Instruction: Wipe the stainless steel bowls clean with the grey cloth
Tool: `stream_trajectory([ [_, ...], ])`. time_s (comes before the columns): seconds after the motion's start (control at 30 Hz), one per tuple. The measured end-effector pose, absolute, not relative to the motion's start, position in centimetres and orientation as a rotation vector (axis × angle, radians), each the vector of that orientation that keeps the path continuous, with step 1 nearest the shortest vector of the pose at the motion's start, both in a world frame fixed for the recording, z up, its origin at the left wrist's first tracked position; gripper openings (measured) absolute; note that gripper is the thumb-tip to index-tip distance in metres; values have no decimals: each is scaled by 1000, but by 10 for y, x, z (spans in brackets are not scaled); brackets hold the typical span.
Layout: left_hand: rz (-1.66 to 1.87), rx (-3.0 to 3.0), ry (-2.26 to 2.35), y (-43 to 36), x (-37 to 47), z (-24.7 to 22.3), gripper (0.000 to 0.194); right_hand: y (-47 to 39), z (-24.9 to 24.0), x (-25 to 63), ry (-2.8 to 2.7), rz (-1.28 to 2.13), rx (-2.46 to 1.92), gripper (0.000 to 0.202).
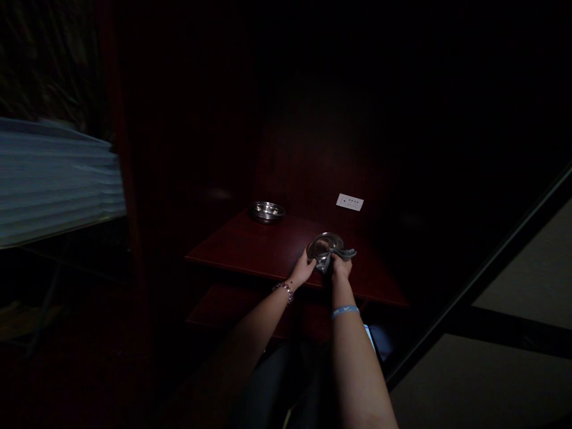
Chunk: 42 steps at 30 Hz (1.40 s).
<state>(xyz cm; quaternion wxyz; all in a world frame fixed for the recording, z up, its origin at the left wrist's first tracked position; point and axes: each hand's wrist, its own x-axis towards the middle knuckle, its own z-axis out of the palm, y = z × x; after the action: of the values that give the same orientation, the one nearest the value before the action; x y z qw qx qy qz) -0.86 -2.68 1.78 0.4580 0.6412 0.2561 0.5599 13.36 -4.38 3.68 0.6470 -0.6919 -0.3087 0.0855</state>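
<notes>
- The round silver-coloured metal dish (pixel 325 242) looks smooth and strongly glossy.
- The grey crumpled cloth (pixel 347 254) seems matt and soft.
- The stacked round silver-coloured metal dishes (pixel 267 214) look polished, with bright reflections.
- The dark red-brown wooden shelf (pixel 241 247) appears smooth, with a weak shine.
- The white rectangular wall plate (pixel 350 202) looks like smooth plastic.
- The pale blue pleated sheet (pixel 58 179) has a ridged surface; from where I stand, I cannot tell its material.
</notes>
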Motion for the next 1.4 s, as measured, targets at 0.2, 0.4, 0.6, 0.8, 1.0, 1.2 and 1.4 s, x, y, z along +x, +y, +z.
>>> stream_trajectory([
  [0.2,1341,1499,630,-27,-7,16,59,-62,58,119,-630,174,-1802,48],
  [0.4,1345,1472,572,-29,-7,15,58,-74,70,107,-704,9,-1765,54],
  [0.6,1313,1455,544,-30,-7,13,60,-78,73,105,-821,-146,-1783,49],
  [0.8,1262,1510,494,-28,-6,11,60,-83,79,104,-912,-290,-1867,40],
  [1.0,1317,1637,489,-27,-6,12,64,-88,84,104,-1056,-411,-1903,37],
  [1.2,1305,1683,500,-26,-6,13,67,-88,85,103,-1199,-611,-1883,42],
  [1.4,1310,1712,489,-26,-7,13,69,-88,88,99,-1303,-681,-1927,51],
])
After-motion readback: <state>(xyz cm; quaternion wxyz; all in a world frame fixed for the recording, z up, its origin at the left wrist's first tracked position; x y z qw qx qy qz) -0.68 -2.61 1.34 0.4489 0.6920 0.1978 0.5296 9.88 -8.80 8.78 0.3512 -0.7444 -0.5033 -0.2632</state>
